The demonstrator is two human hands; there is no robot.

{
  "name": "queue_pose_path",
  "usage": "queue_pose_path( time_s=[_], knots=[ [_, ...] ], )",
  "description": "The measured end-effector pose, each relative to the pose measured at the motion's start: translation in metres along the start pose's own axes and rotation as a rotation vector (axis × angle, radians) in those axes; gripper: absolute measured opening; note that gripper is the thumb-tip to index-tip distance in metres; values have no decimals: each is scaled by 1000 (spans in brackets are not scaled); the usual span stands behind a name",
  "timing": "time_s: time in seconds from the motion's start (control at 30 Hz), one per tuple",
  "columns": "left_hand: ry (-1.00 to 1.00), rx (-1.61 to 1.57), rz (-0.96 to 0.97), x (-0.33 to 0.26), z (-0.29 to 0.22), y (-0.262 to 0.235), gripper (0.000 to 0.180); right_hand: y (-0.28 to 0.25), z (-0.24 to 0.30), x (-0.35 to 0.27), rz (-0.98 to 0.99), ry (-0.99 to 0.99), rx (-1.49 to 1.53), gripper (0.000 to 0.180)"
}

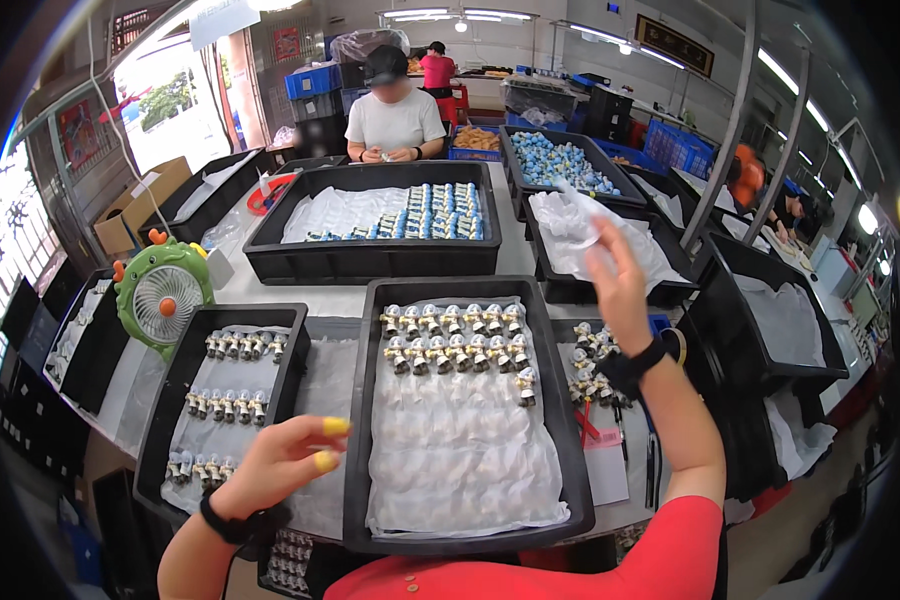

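Note:
My left hand point(288, 458) hovers between two black trays, its thumb and a finger capped in yellow finger cots, fingers apart with nothing between them. Up at the right, my right hand point(622, 290) pinches a thin white sheet point(582, 205), slightly blurred, over a tray of crumpled white sheets point(660, 255). In front of me lies a large black tray point(358, 430) lined with wrinkled white sheet point(460, 455). Two rows of small white, black and gold figurines point(455, 355) stand at its far end, with one more figurine point(526, 388) below them at the right.
To the left, a smaller black tray point(295, 350) holds spaced rows of similar figurines, near a green cartoon fan point(165, 300). Loose figurines point(592, 365), red-handled tool point(590, 425) and paper slip point(606, 470) lie right. Beyond are trays of blue pieces point(560, 160) and a seated person point(395, 120).

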State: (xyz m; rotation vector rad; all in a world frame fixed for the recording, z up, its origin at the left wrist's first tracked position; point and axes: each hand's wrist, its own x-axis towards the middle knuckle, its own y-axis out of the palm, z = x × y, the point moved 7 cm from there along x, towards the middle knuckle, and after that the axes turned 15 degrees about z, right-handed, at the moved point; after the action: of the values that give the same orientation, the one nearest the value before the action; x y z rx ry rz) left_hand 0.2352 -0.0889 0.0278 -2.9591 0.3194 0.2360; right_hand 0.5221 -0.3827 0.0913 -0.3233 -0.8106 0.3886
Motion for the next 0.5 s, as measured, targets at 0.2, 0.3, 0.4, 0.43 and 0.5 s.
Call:
queue_pose_path(
  time_s=[0.2,0.3,0.4,0.43,0.5],
  knots=[
    [253,-317,99,82,-18,48,58,147,131,-95,640,-377,-148,47],
    [351,-392,-133,67,-15,29,33,179,153,-119,881,-461,101,44],
    [419,-247,-237,32,-13,-4,20,170,156,-114,943,-417,191,44],
    [400,-100,-278,11,-8,-20,20,162,154,-105,944,-396,214,44],
    [368,15,-400,-34,-8,-39,20,131,151,-69,584,-386,-14,48]
  ],
)
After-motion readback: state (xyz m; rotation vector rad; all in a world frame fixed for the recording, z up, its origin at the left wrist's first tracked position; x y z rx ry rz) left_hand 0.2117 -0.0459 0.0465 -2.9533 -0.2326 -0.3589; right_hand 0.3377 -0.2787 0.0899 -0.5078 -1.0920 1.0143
